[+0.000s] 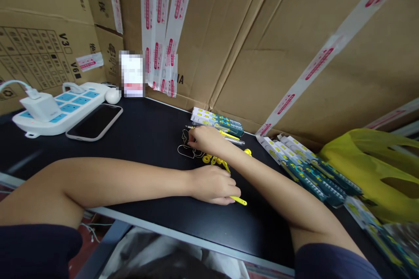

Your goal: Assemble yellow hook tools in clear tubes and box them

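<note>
My left hand (214,185) is closed around a narrow yellow plastic piece (239,201), whose rounded end with small holes sticks out past the fingers. Farther back, my right hand (207,140) reaches across with its fingertips pinched down at a small group of bent metal wire pieces (186,150). Whether a wire is between those fingers is hidden. Several small yellow plastic parts (214,160) lie between the two hands. Behind the right hand are a clear tube (234,141) and a yellow stick (231,135), partly covered by it.
Printed boxes (216,120) lie by the cardboard wall (248,43), and more boxes (304,170) line the right side beside a yellow plastic bag (369,174). At the left are a phone (94,123), a white power strip (77,105) with a charger (41,107), and a blurred-out card (132,72).
</note>
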Available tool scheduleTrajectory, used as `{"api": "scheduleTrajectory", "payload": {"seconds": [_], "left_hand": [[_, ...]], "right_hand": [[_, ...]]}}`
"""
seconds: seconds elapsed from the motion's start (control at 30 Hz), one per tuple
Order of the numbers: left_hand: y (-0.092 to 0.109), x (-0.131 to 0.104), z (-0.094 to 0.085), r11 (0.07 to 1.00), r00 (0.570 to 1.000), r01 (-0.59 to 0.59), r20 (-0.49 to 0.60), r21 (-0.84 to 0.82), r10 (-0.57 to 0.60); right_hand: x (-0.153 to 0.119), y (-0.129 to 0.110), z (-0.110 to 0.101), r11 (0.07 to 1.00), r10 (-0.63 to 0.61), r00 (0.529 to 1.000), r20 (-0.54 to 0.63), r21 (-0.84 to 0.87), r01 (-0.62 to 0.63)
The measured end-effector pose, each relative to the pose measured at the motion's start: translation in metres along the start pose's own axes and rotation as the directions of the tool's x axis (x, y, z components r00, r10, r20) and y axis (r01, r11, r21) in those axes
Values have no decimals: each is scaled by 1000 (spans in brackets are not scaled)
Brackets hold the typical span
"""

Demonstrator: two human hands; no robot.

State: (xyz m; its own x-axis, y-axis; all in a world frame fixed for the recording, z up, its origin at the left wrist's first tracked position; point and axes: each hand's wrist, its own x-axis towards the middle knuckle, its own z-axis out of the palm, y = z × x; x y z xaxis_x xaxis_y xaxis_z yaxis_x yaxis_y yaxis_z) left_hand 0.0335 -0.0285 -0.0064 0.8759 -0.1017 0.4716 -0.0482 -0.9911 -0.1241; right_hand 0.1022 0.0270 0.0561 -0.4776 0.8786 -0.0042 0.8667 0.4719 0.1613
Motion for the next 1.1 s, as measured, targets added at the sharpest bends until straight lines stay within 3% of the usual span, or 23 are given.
{"api": "scheduleTrajectory", "payload": {"seconds": [0.17,0.33,0.57,0.73,0.87,0.93,0.97,1.03,1.1], "left_hand": [[1,0,-1,1000,1000,8,19,7,-8],[1,1,-3,1000,998,22,56,9,-23],[0,-1,-2,1000,999,26,35,-12,-26],[0,-1,-1,999,999,43,25,-18,-43],[0,0,-5,993,994,109,6,-51,-109],[-1,0,-6,984,988,153,-13,-92,-155],[-1,0,-7,977,983,180,-21,-111,-183],[-1,0,-8,959,968,245,-17,-144,-249],[0,0,-9,936,950,310,22,-164,-311]], "right_hand": [[10,-4,-3,997,45,998,32,65,-47],[10,-1,2,974,99,994,-46,207,-87],[15,15,7,833,202,965,-165,548,-80],[1,31,7,617,237,962,-135,786,-42],[-42,44,10,435,249,964,-93,900,-25],[-70,48,15,126,238,971,-11,992,-20],[-83,50,18,26,232,972,26,999,-33],[-108,51,24,-99,250,966,60,994,-36],[-127,52,31,-166,304,951,63,986,-13]]}}
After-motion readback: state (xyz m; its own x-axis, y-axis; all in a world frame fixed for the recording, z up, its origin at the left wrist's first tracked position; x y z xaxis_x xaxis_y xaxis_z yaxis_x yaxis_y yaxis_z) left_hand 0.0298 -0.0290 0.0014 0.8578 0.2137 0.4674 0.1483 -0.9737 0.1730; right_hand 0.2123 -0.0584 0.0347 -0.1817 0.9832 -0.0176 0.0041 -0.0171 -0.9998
